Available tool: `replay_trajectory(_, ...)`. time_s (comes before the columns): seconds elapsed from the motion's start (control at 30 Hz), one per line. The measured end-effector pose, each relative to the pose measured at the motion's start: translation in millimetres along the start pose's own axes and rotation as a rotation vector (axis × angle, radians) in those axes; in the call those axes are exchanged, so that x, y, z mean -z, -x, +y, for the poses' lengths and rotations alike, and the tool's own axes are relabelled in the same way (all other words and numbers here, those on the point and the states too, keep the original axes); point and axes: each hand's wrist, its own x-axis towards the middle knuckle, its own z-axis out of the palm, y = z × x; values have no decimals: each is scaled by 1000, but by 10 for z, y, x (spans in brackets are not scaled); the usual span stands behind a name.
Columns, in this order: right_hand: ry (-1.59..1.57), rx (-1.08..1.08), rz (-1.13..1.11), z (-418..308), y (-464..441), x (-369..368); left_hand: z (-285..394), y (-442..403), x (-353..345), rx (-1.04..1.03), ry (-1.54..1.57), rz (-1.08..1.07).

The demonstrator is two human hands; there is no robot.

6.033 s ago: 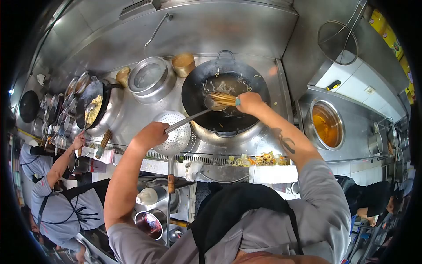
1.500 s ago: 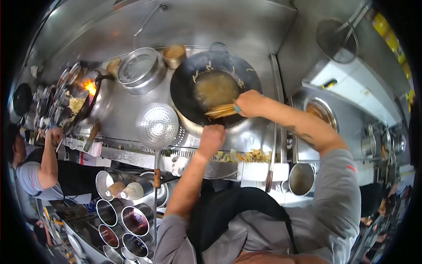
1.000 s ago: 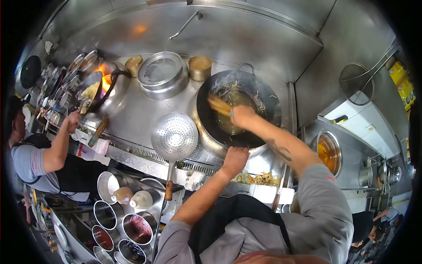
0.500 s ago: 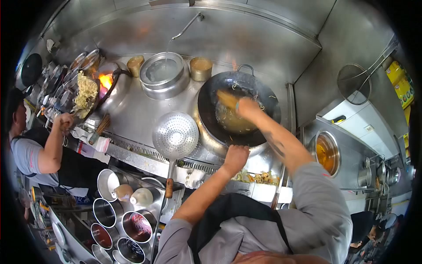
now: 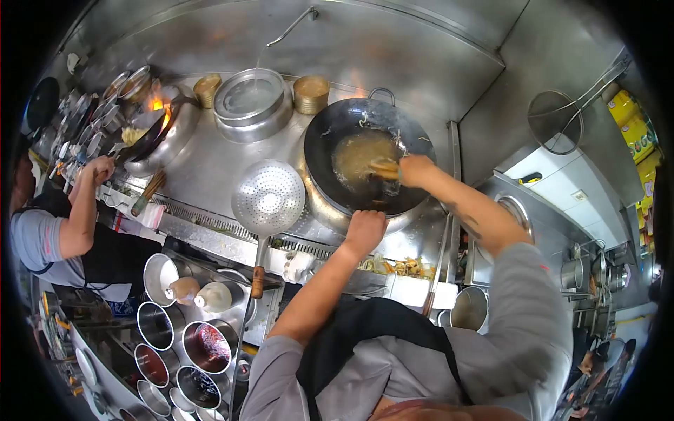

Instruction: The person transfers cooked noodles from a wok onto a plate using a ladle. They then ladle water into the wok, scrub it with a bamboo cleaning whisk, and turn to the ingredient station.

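Steel stovetop (image 5: pixel 200 168); right fingers (image 5: pixel 410 170) wrapped round brush (image 5: pixel 385 168).

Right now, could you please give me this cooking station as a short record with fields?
Left hand: closed on the near edge of the large wok
Right hand: holding a bamboo brush, its tips inside the large wok
Contents: cloudy liquid, with a few pale strands on the wall
Skimmer: left of the large wok, wooden handle toward the person
Metal pot: beyond the skimmer, between two gold-coloured containers
Co-worker: far left, at another wok beside flames
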Motion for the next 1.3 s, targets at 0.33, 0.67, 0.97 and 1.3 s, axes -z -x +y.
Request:
replay_trajectory(0.33,17,-199,40,695,401,-115,-21,23,-82,-16,-7,104)
replay_trajectory(0.67,-114,-188,294,890,-346,-477,-60,60,21,-54,80,162)
replay_trajectory(0.97,-650,-46,-24,-796,-329,-196,-135,128,-24,-106,154,198)
replay_trajectory(1.3,-79,-270,-94,494,380,-104,-64,54,61,-6,107,43)
